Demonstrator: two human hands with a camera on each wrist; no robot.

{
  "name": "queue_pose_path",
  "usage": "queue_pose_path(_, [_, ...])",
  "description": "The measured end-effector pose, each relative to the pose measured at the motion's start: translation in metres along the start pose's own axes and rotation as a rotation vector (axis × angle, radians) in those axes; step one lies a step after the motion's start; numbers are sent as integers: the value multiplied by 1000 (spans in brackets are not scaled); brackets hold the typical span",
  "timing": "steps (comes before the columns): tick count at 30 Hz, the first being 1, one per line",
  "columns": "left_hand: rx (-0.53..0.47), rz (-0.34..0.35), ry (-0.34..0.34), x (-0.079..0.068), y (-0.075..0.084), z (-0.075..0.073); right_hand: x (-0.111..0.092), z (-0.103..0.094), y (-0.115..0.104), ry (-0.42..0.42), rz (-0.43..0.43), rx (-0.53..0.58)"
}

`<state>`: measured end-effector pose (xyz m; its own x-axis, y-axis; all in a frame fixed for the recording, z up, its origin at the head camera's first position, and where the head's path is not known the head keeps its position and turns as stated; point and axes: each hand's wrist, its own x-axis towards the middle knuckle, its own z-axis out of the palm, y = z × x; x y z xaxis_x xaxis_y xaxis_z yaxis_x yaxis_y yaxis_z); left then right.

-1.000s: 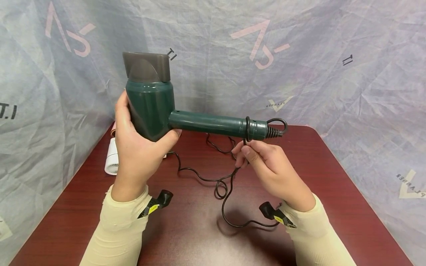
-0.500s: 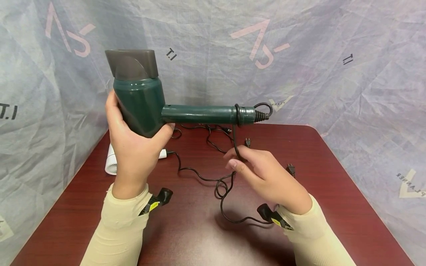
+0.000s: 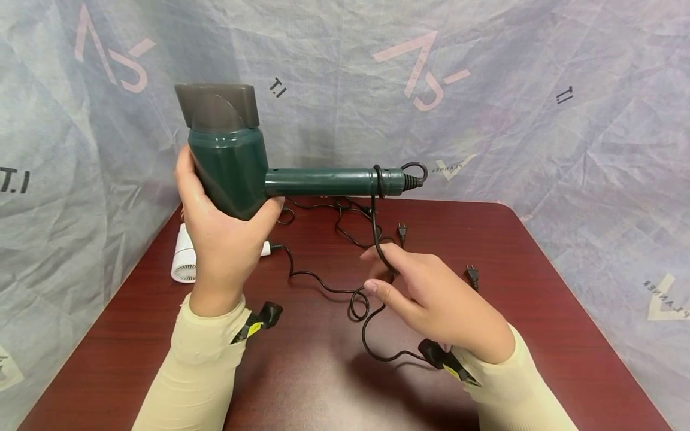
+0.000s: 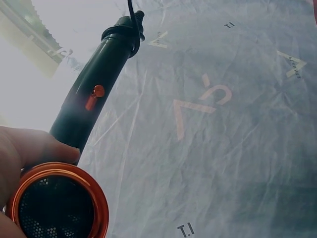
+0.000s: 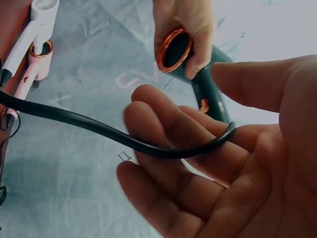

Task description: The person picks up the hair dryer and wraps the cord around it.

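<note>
A dark green hair dryer (image 3: 229,167) with a grey-brown nozzle (image 3: 218,108) is held up over the table by my left hand (image 3: 221,251). The fingers and thumb wrap its body, and the handle points right. In the left wrist view an orange ring (image 4: 101,210) rims its mesh rear, and an orange switch (image 4: 94,96) sits on the handle. The black cord (image 3: 374,221) loops round the handle's end and hangs down. Below it my right hand (image 3: 442,299) is relaxed, thumb apart from the fingers. In the right wrist view, the cord (image 5: 99,130) lies across those fingers.
On the table (image 3: 312,377) at the left lies a white hair dryer (image 3: 184,260), partly behind my left wrist. A pink hair dryer (image 5: 40,64) lies beside it. Black cords trail over the middle and back. Two plugs (image 3: 401,231) lie right of centre. Grey cloth (image 3: 334,72) hangs around.
My right thumb and fingers have let go of their pinch on the cord near the handle, and that hand has dropped lower. The hair dryer has shifted left, its handle end slightly up.
</note>
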<state>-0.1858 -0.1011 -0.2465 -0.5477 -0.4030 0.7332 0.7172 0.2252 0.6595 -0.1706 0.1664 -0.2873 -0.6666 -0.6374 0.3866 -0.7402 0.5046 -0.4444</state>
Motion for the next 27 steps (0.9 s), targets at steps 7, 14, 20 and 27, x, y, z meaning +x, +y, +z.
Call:
queue_pose_path(7, [136,86,26,-1,-5,1,-3,-4,-1,64,33,-24])
queue_pose_path(14, [207,127,61,0,-10,-1,-5,-7,-3,125,33,-47])
queue_pose_path(20, [255,158,90,2,-13,0,-6,-9,-4,180,3,-31])
queue_pose_path(27, [325,209,99,3,-17,0,-9,-14,-7,295,-24,-12])
